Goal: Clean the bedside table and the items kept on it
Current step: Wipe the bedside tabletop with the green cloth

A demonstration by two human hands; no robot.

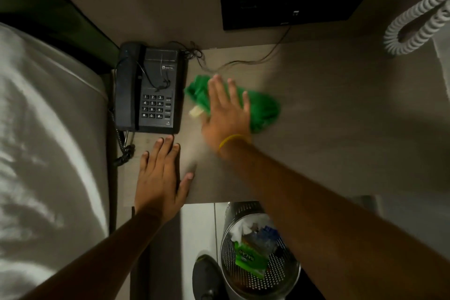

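Note:
A green cloth (261, 108) lies bunched on the wood-grain bedside table (328, 117). My right hand (225, 111) presses flat on the cloth's left part, fingers spread, blurred by motion; a yellow band circles the wrist. My left hand (162, 178) rests flat and empty on the table's front left, fingertips just short of the black desk telephone (151, 87). The telephone sits at the table's back left corner, handset on its cradle, thin cords lying across it.
A bed with white sheets (48, 141) borders the table on the left. A black wall panel (292, 2) with a thin cable hangs behind. A white coiled cord (418, 22) hangs at upper right. Below the table edge stands a perforated metal bin (258, 251) with rubbish.

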